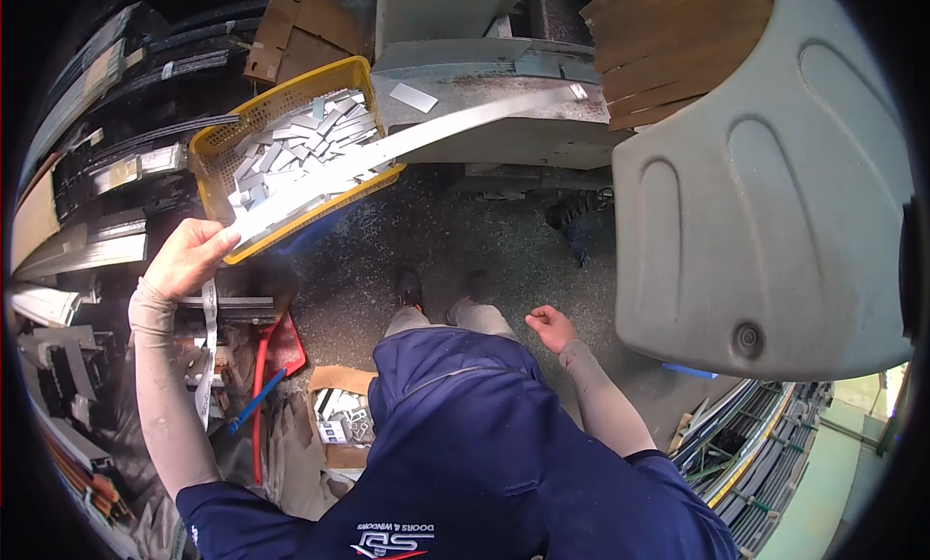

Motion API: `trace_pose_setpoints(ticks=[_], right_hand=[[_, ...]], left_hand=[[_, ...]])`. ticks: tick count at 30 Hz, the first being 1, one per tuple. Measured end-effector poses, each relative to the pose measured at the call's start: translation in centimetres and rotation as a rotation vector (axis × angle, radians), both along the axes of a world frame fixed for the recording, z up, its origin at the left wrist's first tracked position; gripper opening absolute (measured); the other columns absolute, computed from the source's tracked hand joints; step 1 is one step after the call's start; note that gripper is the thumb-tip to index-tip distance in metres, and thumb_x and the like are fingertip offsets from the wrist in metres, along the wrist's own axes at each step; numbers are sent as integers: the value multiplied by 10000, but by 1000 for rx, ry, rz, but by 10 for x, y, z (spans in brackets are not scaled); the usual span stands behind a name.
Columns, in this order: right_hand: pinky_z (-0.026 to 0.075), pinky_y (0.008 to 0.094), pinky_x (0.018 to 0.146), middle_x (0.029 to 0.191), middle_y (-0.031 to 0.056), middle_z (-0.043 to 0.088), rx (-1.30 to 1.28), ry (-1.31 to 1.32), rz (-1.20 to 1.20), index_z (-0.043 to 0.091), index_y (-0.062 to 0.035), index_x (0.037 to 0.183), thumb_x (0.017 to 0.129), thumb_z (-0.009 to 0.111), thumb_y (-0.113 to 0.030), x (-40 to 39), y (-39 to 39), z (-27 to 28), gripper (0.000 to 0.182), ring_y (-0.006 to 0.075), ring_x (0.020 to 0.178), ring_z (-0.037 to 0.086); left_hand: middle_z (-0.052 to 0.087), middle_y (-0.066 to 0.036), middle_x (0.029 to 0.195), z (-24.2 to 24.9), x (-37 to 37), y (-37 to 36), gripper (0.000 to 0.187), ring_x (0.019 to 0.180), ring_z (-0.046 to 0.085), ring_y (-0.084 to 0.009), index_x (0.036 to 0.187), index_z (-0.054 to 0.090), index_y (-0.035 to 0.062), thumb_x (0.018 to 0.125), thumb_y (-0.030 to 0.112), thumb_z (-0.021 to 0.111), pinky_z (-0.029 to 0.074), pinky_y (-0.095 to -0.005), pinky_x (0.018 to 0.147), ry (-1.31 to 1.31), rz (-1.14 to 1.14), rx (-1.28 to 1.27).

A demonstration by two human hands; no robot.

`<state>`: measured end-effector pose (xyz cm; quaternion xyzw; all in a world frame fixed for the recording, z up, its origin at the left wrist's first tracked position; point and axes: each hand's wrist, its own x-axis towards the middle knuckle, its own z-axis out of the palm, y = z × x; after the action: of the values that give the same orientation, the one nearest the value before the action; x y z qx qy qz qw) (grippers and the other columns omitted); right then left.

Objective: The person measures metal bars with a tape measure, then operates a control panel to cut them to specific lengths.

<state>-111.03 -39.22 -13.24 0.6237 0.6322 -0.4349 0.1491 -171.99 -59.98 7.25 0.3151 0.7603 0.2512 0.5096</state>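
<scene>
View from a head camera, looking down at a person in a dark blue top standing on a speckled floor.

At far left, racks (87,172) hold stacked metal profiles. Next to them the left hand (189,257) is raised, its fingers closed around the near end of a long, thin metal strip (407,139). The strip runs up and to the right, passing over a yellow basket (218,148), and its far end rests on the grey bed of a machine (504,105). A second, perforated strip (207,352) hangs down from the same hand beside the forearm.

The basket sits just left of the machine and is filled with short, flat metal pieces (310,139). 1 loose piece (414,97) lies on the machine bed.

Below the left arm stand a red tool (276,357) with a blue handle and an open cardboard box (339,415) of small metal parts.

Right of centre, the right hand (550,327) hangs low near the thigh, fingers loosely curled, holding nothing. To its right a large grey moulded cover (775,192) fills the frame. More profiles (756,444) lie at lower right.
</scene>
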Motion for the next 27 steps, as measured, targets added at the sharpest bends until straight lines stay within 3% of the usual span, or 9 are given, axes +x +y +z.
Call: trace_pose_setpoints(ticks=[4,5,8,13,21,23,24,25,27], right_hand=[[543,367,945,1126,136,748,0,-15,-6,678,-45,1216,921,728,-399,20,-8,-15,464,256,1065,712],[543,368,946,1127,137,748,-1,-17,-8,678,-46,1215,920,729,-404,26,-9,-19,466,257,1067,712],[542,369,950,1130,138,748,-12,-24,-28,680,-50,1214,919,728,-415,34,-11,-24,472,260,1072,711],[542,369,952,1134,134,747,-5,-31,-59,681,-56,1215,921,725,-416,32,-15,-19,467,258,1073,711],[535,376,966,1162,145,741,-32,-11,-62,670,-49,1231,934,705,-429,28,-11,-16,484,269,1101,704],[533,379,970,1169,146,739,-30,-13,-49,670,-49,1232,936,698,-435,26,-8,-14,487,273,1106,703],[533,380,971,1170,146,739,-23,-16,-44,670,-49,1231,937,696,-437,24,-7,-10,487,274,1106,703],[532,381,972,1172,147,739,-17,-20,-41,671,-50,1231,937,693,-439,23,-6,-8,487,276,1107,703],[543,356,932,1142,132,743,-2,-16,-50,674,-44,1212,937,715,-400,25,-5,-14,452,243,1065,708]], left_hand=[[433,23,566,-20,11,32,473,557,400,-61,725,574,-20,1022,343,638,342,-315,496,433,-151,228],[447,-38,577,-11,21,46,475,600,429,-88,756,580,-63,1013,333,633,384,-356,554,495,-158,157],[562,-173,639,-20,26,70,485,605,523,-173,827,648,-71,998,383,625,452,-396,635,503,-141,113],[651,-199,701,-20,25,85,503,661,663,-255,858,701,-44,1002,432,620,495,-406,680,542,-122,46],[609,-227,695,-2,0,56,513,652,637,-330,864,669,-48,988,447,621,485,-434,669,738,-208,22],[538,-198,646,5,-20,26,525,593,500,-238,791,607,-50,987,436,634,446,-421,621,726,-196,9],[456,-132,592,2,-44,0,533,586,428,-164,739,552,-41,985,423,643,399,-403,568,723,-243,15],[393,-64,574,16,-58,-22,516,581,392,-124,707,516,-31,978,387,651,347,-391,529,569,-127,-73],[358,-31,576,48,-80,-67,493,569,369,-107,654,457,-32,958,308,645,294,-391,505,653,-107,-85]])
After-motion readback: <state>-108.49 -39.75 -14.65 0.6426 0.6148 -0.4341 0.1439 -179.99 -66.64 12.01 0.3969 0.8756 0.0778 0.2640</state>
